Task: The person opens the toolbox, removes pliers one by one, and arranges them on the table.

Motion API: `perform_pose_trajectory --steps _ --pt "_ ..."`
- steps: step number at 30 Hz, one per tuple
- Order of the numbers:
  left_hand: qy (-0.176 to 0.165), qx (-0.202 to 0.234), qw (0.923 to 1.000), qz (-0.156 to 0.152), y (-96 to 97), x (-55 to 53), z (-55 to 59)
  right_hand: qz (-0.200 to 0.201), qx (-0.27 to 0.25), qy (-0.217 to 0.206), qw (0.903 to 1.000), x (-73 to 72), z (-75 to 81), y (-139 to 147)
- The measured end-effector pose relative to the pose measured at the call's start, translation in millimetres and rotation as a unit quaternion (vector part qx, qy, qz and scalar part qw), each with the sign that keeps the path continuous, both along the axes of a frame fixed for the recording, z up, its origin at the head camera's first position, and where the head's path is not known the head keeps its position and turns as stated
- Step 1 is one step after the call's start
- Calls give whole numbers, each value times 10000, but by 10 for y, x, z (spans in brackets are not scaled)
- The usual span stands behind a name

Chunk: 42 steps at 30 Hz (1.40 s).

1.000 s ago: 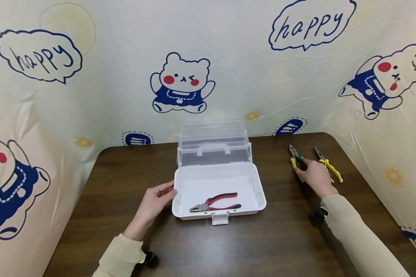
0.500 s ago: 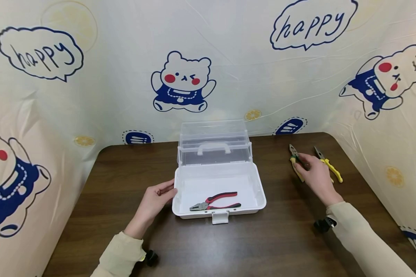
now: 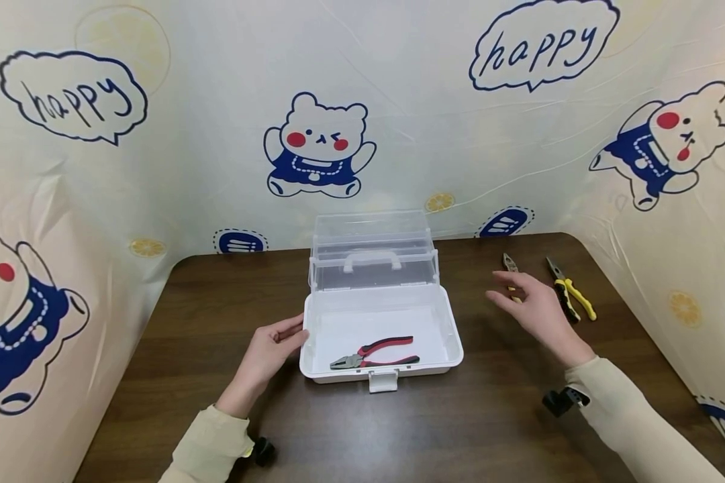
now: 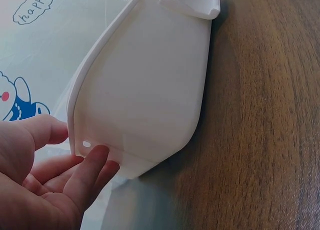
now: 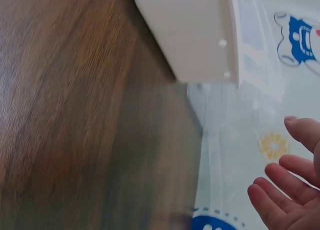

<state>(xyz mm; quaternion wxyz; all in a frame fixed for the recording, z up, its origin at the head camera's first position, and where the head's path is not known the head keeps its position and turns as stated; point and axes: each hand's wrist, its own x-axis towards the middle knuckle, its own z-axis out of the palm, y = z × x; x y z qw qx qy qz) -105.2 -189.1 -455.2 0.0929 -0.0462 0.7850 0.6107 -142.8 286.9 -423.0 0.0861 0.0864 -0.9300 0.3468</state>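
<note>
An open white toolbox (image 3: 338, 377) with a see-through lid stands mid-table. In it lie combination pliers (image 3: 362, 356) with red and black handles. My left hand (image 3: 267, 352) holds its left side; up close, thumb and fingers pinch the rim at the corner of the white wall (image 4: 145, 74). My right hand (image 3: 536, 310), fingers spread and holding nothing, hovers right of the box. Behind it are pliers (image 3: 510, 263) with a yellow handle, mostly hidden. Long-nose pliers (image 3: 578, 300) with yellow and black handles lie farther right.
The clear lid (image 3: 371, 231) leans back behind the box, carrying a handle (image 3: 372, 257). A latch (image 3: 383, 381) juts from the front. Dark wood table (image 3: 435, 429) extends around it. A printed curtain (image 3: 205, 147) hangs along the back and sides.
My right hand has come away from the pliers with the yellow handle, shifted slightly left, and spread its fingers. The pliers stay on the table. My left hand keeps its place.
</note>
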Motion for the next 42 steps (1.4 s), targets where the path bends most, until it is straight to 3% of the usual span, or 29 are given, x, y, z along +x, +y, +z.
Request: perform_pose_trajectory --steps 19,26,31,36,42 --pt "-44 -45 10000 -5 -15 -9 -8 1454 -67 -132 9893 109 225 -656" --pt "-30 -12 10000 -9 -9 -1 4 2339 -144 260 9718 110 198 -926" --pt "-22 21 10000 -26 -1 -2 16 2867 -40 -34 9580 98 160 -1081" --pt "-21 30 10000 -41 -12 -9 22 3412 406 -465 9379 41 118 -1267" --pt "-17 -16 10000 -88 -11 -4 19 4084 1143 -414 9046 -30 50 -1499"
